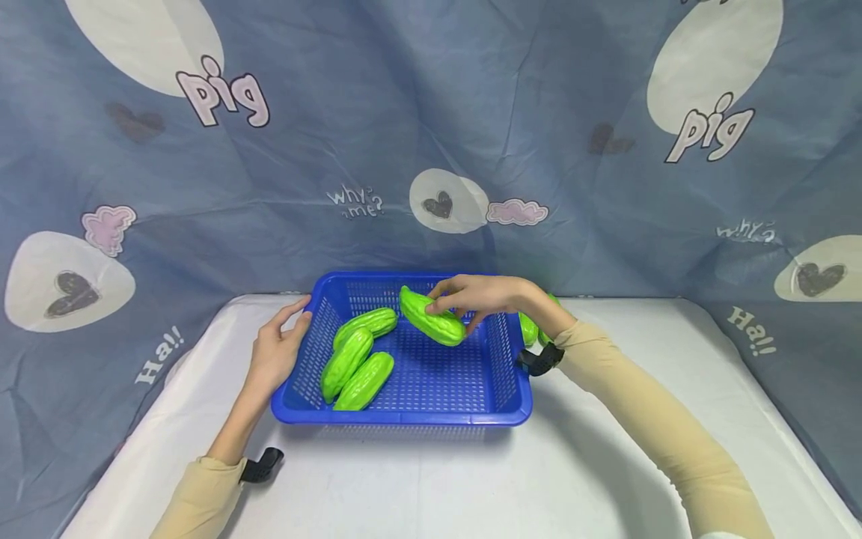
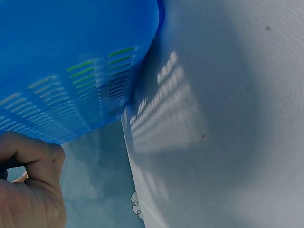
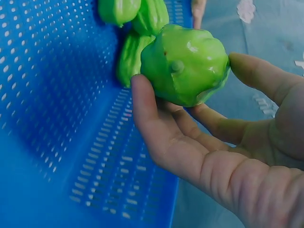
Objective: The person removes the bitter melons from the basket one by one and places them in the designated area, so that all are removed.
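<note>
My right hand [image 1: 481, 293] holds a bright green bitter melon [image 1: 434, 318] over the back right part of the blue plastic basket [image 1: 404, 418]. In the right wrist view, the thumb lies on one side of the bitter melon [image 3: 187, 66] and the fingers support it from the other side and below. Three more bitter melons, one of them at the front [image 1: 365, 382], lie together in the basket's left half. At the basket's left rim, my left hand [image 1: 276, 348] grips the edge with bent fingers; the left wrist view shows them against the slotted wall [image 2: 71, 90].
More green bitter melons [image 1: 528, 329] lie on the white table [image 1: 417, 479] right of the basket, partly hidden by my right forearm. A blue-grey printed cloth [image 1: 377, 247] hangs behind the table. Black bands [image 1: 539, 361] sit on both wrists.
</note>
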Demonstrator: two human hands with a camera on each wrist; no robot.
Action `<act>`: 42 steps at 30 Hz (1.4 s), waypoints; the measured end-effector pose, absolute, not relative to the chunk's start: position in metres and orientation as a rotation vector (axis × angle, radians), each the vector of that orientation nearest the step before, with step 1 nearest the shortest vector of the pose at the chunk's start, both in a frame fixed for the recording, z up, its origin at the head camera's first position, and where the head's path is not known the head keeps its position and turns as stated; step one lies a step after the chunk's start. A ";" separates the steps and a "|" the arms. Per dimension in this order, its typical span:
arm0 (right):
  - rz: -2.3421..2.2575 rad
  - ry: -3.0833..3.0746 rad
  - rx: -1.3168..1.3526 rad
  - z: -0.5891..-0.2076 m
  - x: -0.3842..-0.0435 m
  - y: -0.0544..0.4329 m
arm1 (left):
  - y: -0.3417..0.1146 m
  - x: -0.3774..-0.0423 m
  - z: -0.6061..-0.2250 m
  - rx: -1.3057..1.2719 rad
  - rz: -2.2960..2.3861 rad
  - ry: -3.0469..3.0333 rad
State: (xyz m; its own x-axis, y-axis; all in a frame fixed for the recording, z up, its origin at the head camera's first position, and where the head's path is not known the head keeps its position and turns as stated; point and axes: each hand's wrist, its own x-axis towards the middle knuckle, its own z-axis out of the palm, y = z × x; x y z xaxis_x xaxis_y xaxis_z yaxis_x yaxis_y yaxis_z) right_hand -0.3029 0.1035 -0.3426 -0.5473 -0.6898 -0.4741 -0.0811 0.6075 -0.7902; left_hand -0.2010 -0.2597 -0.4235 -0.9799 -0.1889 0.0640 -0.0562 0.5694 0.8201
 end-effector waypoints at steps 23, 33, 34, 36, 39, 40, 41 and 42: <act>-1.243 1.976 -0.511 -0.349 -0.302 0.168 | -0.260 -0.200 -0.423 0.184 -1.374 -2.644; -1.386 1.966 -0.454 -0.352 -0.301 0.195 | -0.260 -0.201 -0.423 0.194 -1.383 -2.651; -1.391 1.967 -0.450 -0.352 -0.301 0.197 | -0.260 -0.201 -0.423 0.196 -1.383 -2.650; -1.400 1.965 -0.444 -0.354 -0.300 0.201 | -0.260 -0.201 -0.423 0.199 -1.375 -2.653; -1.419 1.948 -0.439 -0.356 -0.299 0.206 | -0.260 -0.201 -0.423 0.200 -1.370 -2.658; -1.426 1.943 -0.438 -0.357 -0.299 0.207 | -0.260 -0.201 -0.424 0.201 -1.370 -2.660; -1.436 1.940 -0.435 -0.358 -0.299 0.209 | -0.260 -0.202 -0.424 0.202 -1.370 -2.662; -1.446 1.937 -0.432 -0.359 -0.299 0.211 | -0.260 -0.202 -0.424 0.201 -1.372 -2.662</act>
State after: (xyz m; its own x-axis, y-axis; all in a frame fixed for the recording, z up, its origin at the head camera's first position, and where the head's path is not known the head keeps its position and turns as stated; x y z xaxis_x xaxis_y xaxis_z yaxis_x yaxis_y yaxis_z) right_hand -0.2989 0.2106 -0.3588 -0.7189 -0.6190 -0.3162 0.1270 0.3302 -0.9353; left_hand -0.2017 -0.2602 -0.4243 -0.9813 -0.1820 0.0623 -0.0549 0.5751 0.8162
